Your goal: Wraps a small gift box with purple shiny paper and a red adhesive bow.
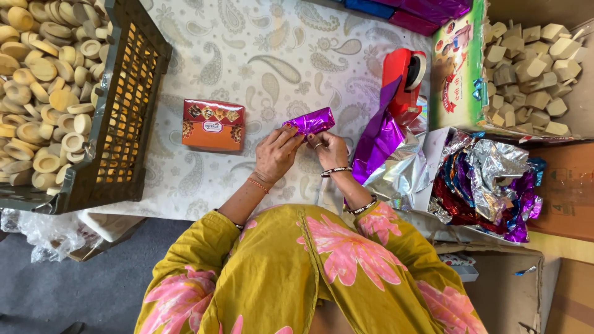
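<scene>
we see both hands meeting on a small box wrapped in shiny purple foil point(310, 120), which sits on the pale paisley-patterned cloth point(272, 55) near the middle of the scene. the left hand point(276, 154) pinches the box's left end with its fingertips, and the right hand point(330, 148) presses fingers against its right end; the fingers cover the near edge of the foil, so we cannot make out how the wrap is folded there. left of the hands, apart from them, lies an orange and red printed cardboard box point(213, 124). at far left a dark plastic crate point(127, 111) holds tan round wooden pieces point(46, 80), cut off by the frame. right of the hands a loose purple foil sheet point(377, 142) drapes against a red tape dispenser point(403, 77). further right lies a heap of crumpled coloured foil sheets point(489, 185), and a cardboard carton of pale wooden blocks point(526, 68) sits at far right, partly out of view.
</scene>
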